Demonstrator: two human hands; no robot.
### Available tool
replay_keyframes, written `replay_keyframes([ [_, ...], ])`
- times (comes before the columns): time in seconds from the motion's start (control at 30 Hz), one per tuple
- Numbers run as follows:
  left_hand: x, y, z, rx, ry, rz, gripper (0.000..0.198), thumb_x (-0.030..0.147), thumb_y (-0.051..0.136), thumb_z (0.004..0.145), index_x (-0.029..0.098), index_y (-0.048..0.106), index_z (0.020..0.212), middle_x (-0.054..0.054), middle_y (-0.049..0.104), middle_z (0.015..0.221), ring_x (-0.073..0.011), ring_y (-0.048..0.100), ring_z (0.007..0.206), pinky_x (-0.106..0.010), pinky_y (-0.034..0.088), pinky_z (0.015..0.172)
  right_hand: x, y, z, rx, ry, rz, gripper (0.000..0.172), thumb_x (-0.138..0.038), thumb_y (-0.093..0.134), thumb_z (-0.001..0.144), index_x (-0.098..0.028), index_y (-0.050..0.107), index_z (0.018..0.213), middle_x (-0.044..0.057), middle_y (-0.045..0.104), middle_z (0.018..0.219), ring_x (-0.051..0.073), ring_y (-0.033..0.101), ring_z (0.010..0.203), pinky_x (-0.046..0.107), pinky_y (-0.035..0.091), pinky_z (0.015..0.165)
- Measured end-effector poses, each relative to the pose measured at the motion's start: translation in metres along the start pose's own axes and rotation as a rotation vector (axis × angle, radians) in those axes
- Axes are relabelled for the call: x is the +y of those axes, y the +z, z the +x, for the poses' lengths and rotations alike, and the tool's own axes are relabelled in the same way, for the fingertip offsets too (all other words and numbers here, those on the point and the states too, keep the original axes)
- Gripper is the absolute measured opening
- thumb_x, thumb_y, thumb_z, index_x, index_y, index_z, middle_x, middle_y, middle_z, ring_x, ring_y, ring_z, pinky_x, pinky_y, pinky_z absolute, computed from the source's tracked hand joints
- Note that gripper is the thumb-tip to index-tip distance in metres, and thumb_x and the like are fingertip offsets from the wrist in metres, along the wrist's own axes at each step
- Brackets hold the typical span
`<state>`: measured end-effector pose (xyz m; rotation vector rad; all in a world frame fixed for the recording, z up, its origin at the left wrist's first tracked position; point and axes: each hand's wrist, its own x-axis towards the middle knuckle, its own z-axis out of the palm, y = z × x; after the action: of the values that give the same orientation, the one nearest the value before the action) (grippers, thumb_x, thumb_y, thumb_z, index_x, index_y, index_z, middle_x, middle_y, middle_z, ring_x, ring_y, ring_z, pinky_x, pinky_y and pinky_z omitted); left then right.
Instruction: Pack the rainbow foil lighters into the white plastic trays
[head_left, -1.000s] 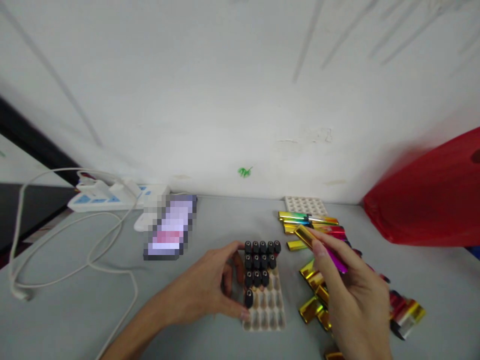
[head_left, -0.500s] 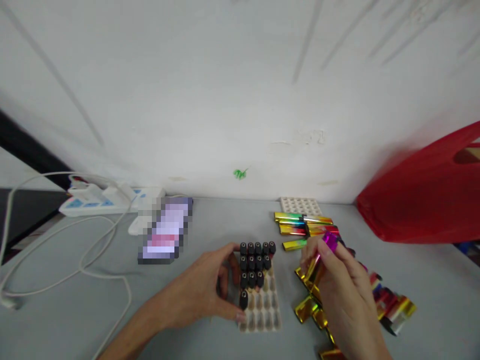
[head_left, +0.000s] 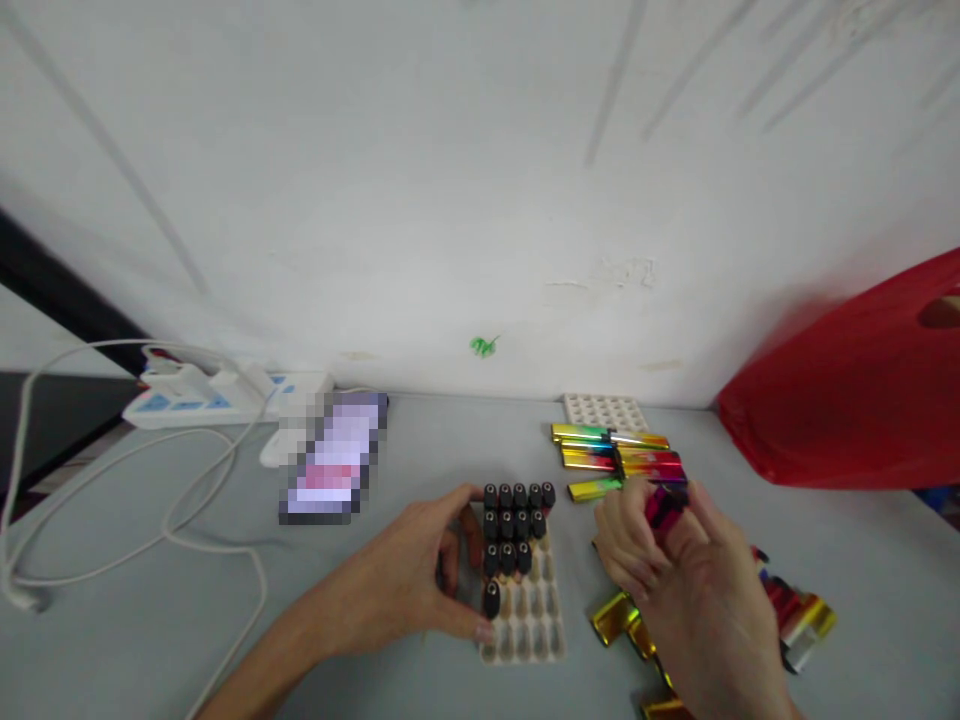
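At the near right, loose gold-sided tubes (head_left: 613, 618) lie at odd angles on the grey desk (head_left: 420, 690), within easy reach of the right hand (head_left: 694, 590). That hand is turned partly palm-up, its fingers closed around a dark pink metallic tube (head_left: 664, 508) with one end showing; the grip hides the rest. To its left, well apart from the tube, sits a pale socketed tray (head_left: 523, 648), whose sockets keep black-ended pieces (head_left: 507, 525) upright: rows of five, four, three and one, far to near. The left hand (head_left: 409, 575) spreads thumb and fingers along the tray's left edge, apparently to steady it; whether they pinch or only brace, I cannot tell.

Farther right, more shiny tubes (head_left: 652, 463) lie roughly side by side, just before a second tray (head_left: 604, 410) by the wall (head_left: 480, 200). A red bag (head_left: 847, 400) stands at far right; a phone (head_left: 334, 460) and power strip (head_left: 172, 408) lie far left.
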<state>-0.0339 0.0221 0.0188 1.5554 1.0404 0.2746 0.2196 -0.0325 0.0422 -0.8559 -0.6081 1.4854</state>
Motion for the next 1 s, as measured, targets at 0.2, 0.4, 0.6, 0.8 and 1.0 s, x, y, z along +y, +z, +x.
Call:
replay_keyframes([
  [0.2,0.003,0.0,-0.001,0.011,-0.009,0.001,0.089,0.046,0.106,0.06,0.02,0.061,0.133,0.0,0.075,0.095,-0.0171,0.065,0.07,-0.026,0.047,0.058,0.005,-0.008,-0.002,-0.118,0.173,0.086,0.064,-0.073,0.062,0.098,-0.025,0.041,0.061,-0.008,0.023,0.059,0.012,0.012,0.054,0.029,0.022,0.049],
  [0.4,0.003,0.0,-0.001,0.004,-0.001,0.007,0.086,0.046,0.106,0.062,0.019,0.061,0.13,0.001,0.073,0.09,-0.0162,0.063,0.068,-0.025,0.046,0.056,0.01,-0.008,-0.001,-0.153,0.278,0.096,0.064,-0.069,0.071,0.092,-0.026,0.036,0.06,-0.011,0.02,0.055,0.008,0.009,0.048,0.028,0.014,0.044],
  [0.6,0.001,0.001,-0.001,0.021,-0.001,0.022,0.1,0.044,0.108,0.06,0.019,0.057,0.142,0.004,0.071,0.086,-0.0157,0.063,0.068,-0.025,0.046,0.056,0.011,-0.004,-0.001,-0.13,0.338,0.089,0.064,-0.063,0.077,0.086,-0.026,0.033,0.059,-0.012,0.017,0.052,0.006,0.007,0.046,0.025,0.011,0.043],
  [0.8,-0.002,0.001,0.0,0.012,0.004,0.016,0.093,0.044,0.107,0.062,0.019,0.059,0.138,0.004,0.071,0.085,-0.0155,0.062,0.067,-0.025,0.047,0.055,0.018,-0.006,0.0,-0.089,0.362,0.051,0.056,-0.059,0.075,0.086,-0.026,0.037,0.061,-0.013,0.018,0.052,0.007,0.007,0.046,0.025,0.009,0.042],
  [1.0,0.001,0.002,-0.001,0.029,0.008,0.004,0.091,0.045,0.107,0.061,0.02,0.061,0.136,0.001,0.074,0.09,-0.016,0.063,0.067,-0.025,0.047,0.054,0.017,-0.007,0.0,-0.076,0.35,0.06,0.06,-0.063,0.076,0.088,-0.026,0.037,0.063,-0.012,0.018,0.055,0.007,0.008,0.048,0.024,0.014,0.044],
])
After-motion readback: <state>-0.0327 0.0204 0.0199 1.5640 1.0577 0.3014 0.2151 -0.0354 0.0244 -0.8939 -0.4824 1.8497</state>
